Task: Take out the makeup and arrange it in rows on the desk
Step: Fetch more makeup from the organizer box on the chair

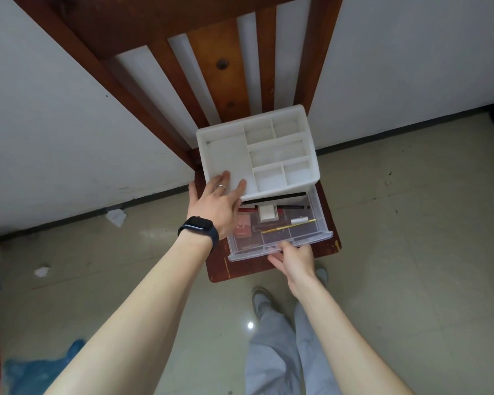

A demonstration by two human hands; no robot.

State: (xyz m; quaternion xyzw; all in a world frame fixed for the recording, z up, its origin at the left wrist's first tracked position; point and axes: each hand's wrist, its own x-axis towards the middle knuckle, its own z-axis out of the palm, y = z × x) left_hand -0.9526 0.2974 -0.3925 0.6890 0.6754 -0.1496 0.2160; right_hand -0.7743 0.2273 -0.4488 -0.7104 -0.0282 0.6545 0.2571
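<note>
One grip, right hand (293, 259), pinches the drawer (320, 236) front; makeup (243, 227) lies behind.

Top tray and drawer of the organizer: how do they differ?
The top tray is opaque white; the drawer is clear. The top tray's compartments look empty; the drawer holds makeup. The left hand rests on the top tray; the right hand grips the drawer. Both have dividers.

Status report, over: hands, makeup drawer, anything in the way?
Left grip flat on white organizer. Right grip holds clear drawer front, drawer open. Makeup lies inside. Nothing blocking reach.
</note>
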